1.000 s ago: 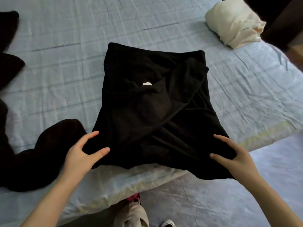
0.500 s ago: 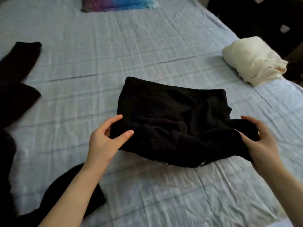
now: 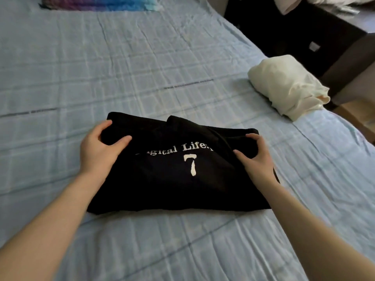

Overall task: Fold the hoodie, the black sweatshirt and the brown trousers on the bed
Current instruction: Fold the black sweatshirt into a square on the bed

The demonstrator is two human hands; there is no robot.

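My left hand (image 3: 99,147) grips the far left corner of the black sweatshirt (image 3: 172,185). The fingers are curled over the edge and the thumb lies on top of the cloth. My right hand (image 3: 256,153) pinches the far right edge in a similar way, with the thumb and the bent fingers closed on a fold of fabric.

The sweatshirt lies on the bed (image 3: 142,67) as a flat rectangle. It reaches from my fingertips back under my wrists.

Half a second ago I held the hem raised above the garment, and only plain black cloth was visible. Now the hem is down on the far edge, and the white print, some letters and a figure 7, faces up between my two thumbs.

The cream bundle (image 3: 284,86) is well beyond my right fingers, to the right, as before. The dark clothes that lay outside my left hand have gone out of the view.
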